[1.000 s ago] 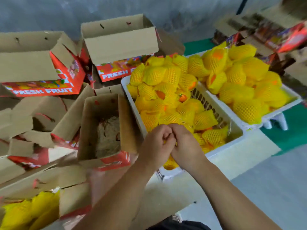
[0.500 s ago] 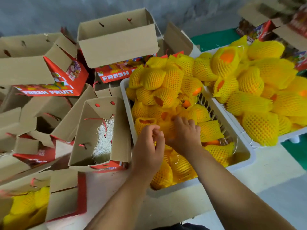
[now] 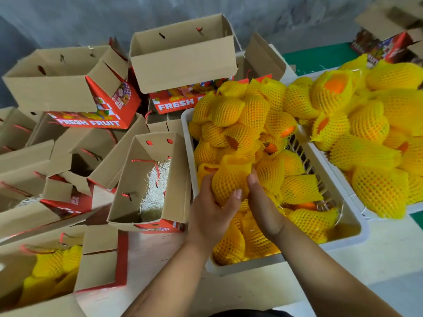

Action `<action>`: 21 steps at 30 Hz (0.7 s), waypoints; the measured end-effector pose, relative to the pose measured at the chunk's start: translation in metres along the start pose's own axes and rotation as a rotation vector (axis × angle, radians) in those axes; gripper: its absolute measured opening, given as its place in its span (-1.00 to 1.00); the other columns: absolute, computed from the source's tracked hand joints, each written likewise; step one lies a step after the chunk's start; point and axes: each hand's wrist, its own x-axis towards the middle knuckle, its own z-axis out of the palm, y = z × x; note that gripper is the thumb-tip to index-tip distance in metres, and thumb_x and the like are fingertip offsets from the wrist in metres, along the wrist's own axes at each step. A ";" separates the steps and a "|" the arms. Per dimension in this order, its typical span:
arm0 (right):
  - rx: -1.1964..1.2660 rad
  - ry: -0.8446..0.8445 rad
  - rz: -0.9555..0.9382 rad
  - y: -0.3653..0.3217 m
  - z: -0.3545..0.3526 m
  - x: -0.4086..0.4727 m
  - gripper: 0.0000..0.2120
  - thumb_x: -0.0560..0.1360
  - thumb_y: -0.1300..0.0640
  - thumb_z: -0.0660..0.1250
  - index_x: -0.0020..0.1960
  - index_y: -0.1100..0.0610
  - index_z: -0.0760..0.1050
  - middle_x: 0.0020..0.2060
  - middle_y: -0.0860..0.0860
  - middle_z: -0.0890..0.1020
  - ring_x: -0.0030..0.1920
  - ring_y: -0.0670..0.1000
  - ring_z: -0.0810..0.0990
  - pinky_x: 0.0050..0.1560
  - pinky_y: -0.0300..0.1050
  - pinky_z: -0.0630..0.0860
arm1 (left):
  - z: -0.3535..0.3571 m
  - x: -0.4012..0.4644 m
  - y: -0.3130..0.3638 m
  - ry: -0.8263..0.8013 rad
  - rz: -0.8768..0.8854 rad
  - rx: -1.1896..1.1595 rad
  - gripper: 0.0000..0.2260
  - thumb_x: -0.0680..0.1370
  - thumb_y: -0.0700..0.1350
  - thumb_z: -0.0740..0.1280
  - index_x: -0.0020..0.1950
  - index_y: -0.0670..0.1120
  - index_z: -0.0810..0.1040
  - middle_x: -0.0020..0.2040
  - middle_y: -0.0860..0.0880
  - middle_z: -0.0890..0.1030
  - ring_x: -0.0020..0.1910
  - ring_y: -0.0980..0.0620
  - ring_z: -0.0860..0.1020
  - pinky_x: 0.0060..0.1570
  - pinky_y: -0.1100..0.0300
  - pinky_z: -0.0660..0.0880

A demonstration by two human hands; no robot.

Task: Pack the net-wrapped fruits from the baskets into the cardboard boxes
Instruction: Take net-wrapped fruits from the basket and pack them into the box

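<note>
Both hands, the left hand [image 3: 211,216] and right hand [image 3: 263,207], clasp one yellow foam-net-wrapped fruit [image 3: 230,179] above the nearer of two white plastic baskets [image 3: 251,266]. Beside it stands an open brown cardboard box [image 3: 148,179] lined with pale shredded paper [image 3: 154,191]; roughly eight boxes show, some blurred.

You have two white baskets [image 3: 357,234] [image 3: 414,208] heaped with more yellow net-wrapped fruits [image 3: 299,188] than can be counted, and at least eight open cardboard boxes [image 3: 183,65], one already holding fruit.
</note>
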 end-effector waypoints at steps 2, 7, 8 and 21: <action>-0.202 0.109 -0.053 -0.008 -0.012 0.006 -0.52 0.61 -0.43 0.00 0.48 -0.37 0.33 0.44 -0.31 0.37 0.56 -0.06 0.25 0.55 0.14 0.21 | 0.000 0.000 0.002 0.015 0.010 -0.006 -0.49 0.46 0.45 0.36 0.32 0.25 0.47 0.15 0.34 0.62 0.07 0.33 0.62 -0.11 0.49 0.48; -0.488 0.452 0.187 -0.020 -0.052 0.040 -0.53 0.58 -0.13 0.28 0.43 0.04 0.44 0.27 0.11 0.54 0.30 0.23 0.51 0.31 0.17 0.46 | 0.000 0.000 0.002 0.017 0.025 0.075 -0.44 0.40 0.43 0.43 0.32 0.30 0.39 0.13 0.36 0.57 0.04 0.34 0.60 -0.20 0.47 0.50; -0.709 0.474 0.325 -0.017 -0.058 0.042 -0.46 0.57 -0.11 0.32 0.47 0.11 0.38 0.33 0.18 0.46 0.35 0.28 0.44 0.34 0.15 0.41 | 0.000 0.000 0.002 0.014 0.020 0.084 -0.41 0.40 0.44 0.43 0.34 0.28 0.39 0.14 0.34 0.58 0.05 0.32 0.60 -0.21 0.45 0.51; -0.885 0.383 0.141 -0.011 -0.035 0.018 -0.31 0.43 -0.05 0.55 0.36 0.08 0.21 0.23 0.14 0.48 0.18 0.25 0.51 0.12 0.19 0.49 | -0.002 0.000 -0.003 0.087 0.054 0.129 -0.29 0.30 0.51 0.45 0.27 0.23 0.24 0.19 0.09 0.45 0.11 0.13 0.55 -0.05 0.11 0.63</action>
